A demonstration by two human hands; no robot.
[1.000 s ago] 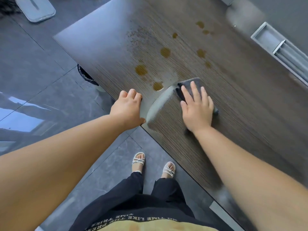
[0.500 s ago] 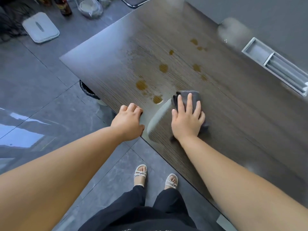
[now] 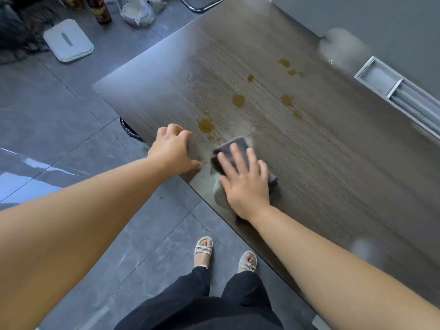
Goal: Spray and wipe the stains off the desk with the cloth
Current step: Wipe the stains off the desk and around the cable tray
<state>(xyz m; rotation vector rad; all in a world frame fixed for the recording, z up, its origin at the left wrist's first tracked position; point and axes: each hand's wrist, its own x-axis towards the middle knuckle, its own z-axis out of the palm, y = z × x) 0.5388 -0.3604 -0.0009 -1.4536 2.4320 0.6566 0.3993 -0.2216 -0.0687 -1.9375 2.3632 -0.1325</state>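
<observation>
The right hand [image 3: 246,181] presses the grey cloth [image 3: 234,148] flat with spread fingers; the left hand [image 3: 172,151], fingers curled, rests on the desk [image 3: 333,163] edge

Right hand [image 3: 245,184] slides the cloth [image 3: 234,145] toward 9 o'clock, closing on my left hand [image 3: 172,151]; the gap between them is now narrow. The cloth now covers the spot where the nearest small stain sat, at 4 o'clock of the big stain [image 3: 206,125]. That small stain no longer shows, only faint specks [image 3: 210,137] off the cloth's 10 o'clock corner. My fingers splay wider and point to 11 instead of 12. The pale wet arc on the desk [image 3: 333,175] shrinks to a patch at my hand's 7 o'clock. View tilts up: bottle [image 3: 101,10] and plastic bag [image 3: 137,11] come further into frame at 11 o'clock.
</observation>
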